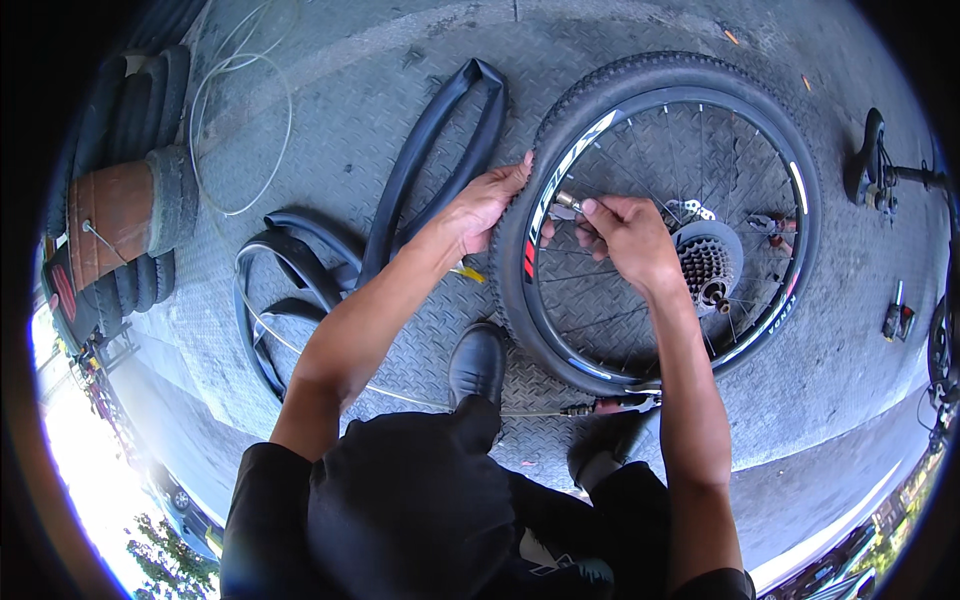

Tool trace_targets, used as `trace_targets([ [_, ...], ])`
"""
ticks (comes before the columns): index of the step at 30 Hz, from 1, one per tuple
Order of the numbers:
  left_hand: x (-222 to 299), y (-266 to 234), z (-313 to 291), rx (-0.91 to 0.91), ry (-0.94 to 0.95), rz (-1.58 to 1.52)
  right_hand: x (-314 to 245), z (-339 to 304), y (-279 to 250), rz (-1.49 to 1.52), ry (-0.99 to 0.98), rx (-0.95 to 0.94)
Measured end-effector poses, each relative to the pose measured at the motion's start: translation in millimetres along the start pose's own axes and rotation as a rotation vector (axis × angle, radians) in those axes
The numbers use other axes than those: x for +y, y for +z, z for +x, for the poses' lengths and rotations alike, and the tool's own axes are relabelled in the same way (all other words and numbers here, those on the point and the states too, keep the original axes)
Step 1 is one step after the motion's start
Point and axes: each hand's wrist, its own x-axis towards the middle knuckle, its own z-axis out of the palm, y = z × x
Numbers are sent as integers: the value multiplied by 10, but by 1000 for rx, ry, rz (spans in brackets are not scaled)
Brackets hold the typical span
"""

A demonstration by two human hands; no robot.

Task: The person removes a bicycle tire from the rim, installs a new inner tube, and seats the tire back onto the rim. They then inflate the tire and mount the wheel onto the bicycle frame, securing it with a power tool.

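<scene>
A bicycle wheel (672, 95) with a black knobby tyre lies flat on the floor in front of me, its rear cassette (708, 265) facing up. My left hand (488, 205) is closed round the tyre's left side, thumb on top and fingertips showing inside the rim. Between the thumb and fingers of my right hand (632, 240) is a small metal cylindrical fitting (568, 200), pointing at the inner edge of the rim. The valve itself cannot be made out there. Left of the wheel lies a folded black inner tube (415, 165).
More black tubing (300, 255) lies to the left, crossed by a thin pale hose (288, 130). An inflator-like tool (612, 404) touches the wheel's near edge. Tyres (150, 100) are stacked far left. A red-handled tool (778, 238) shows through the spokes; a saddle (868, 150) is at right.
</scene>
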Motion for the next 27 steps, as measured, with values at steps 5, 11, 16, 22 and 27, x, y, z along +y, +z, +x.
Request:
trace_targets([
  [5,19,27,-36,29,-5,32,-66,-4,-1,-101,-62,8],
  [11,44,31,-47,35,4,37,-35,15,51,-277,-299,95],
  [16,48,49,-73,51,3,49,-172,-32,182,-381,-355,169],
  [22,5,43,-62,-25,62,-118,-177,-323,105,-546,-611,399],
  [27,-48,15,-49,43,139,-73,45,-1439,-390,-934,-586,103],
])
